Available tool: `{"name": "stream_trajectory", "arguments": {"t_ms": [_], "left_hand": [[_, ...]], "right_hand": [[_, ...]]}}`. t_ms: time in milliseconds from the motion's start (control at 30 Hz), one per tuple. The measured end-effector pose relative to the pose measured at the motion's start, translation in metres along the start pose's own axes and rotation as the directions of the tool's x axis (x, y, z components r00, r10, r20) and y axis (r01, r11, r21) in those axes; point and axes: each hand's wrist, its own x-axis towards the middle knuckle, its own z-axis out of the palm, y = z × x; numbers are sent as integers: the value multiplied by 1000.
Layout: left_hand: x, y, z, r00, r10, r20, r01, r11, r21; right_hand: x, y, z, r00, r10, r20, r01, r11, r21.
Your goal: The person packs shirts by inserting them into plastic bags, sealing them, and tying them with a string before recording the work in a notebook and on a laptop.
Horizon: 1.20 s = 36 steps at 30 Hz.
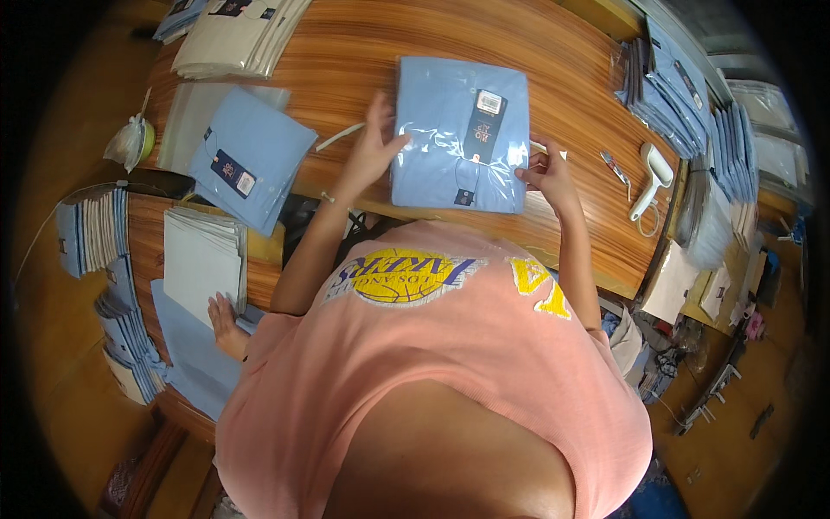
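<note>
A folded light-blue shirt in a clear plastic bag (pixel 428 112) lies flat in front of me on the wooden table, a dark tag showing through the film. At its left edge is my left hand (pixel 373 149), thumb against the bag and fingers apart, slightly blurred. On the opposite edge my right hand (pixel 550 180) pinches the bag's side between thumb and fingers. Left of my left hand rests another folded blue shirt (pixel 281 138) with a dark tag, partly over flat clear plastic bags (pixel 173 130).
A lint roller (pixel 654 177) and small snips (pixel 616 171) lie at the right. Bagged shirts (pixel 661 104) are piled beyond them. At the left, a co-worker's hand (pixel 226 329) rests on blue cloth (pixel 186 346) beside white sheets (pixel 203 251).
</note>
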Motion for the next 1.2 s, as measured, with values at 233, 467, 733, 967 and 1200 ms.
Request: {"name": "stream_trajectory", "arguments": {"t_ms": [233, 467, 733, 967, 1200], "left_hand": [[-7, -40, -134, 806, 40, -590, 517, 439, 735], [-84, -35, -158, 979, -202, 16, 84, 480, 873], [-105, 15, -114, 920, -332, 207, 280, 928, 245], [-124, -20, -36, 913, -309, 265, 353, 925, -139], [-90, 22, -35, 880, -474, -10, -17, -11, -1000]], "right_hand": [[-1, -58, 6, 938, -348, 2, 317, 852, -417], [27, -120, 146, 666, -315, 676, 599, 766, -233], [168, -94, 313, 556, -591, 585, 830, 370, -417], [183, -126, 327, 470, 16, 883, 378, 900, -218], [95, -178, 261, 575, -507, 642, 498, 839, 217]]}}
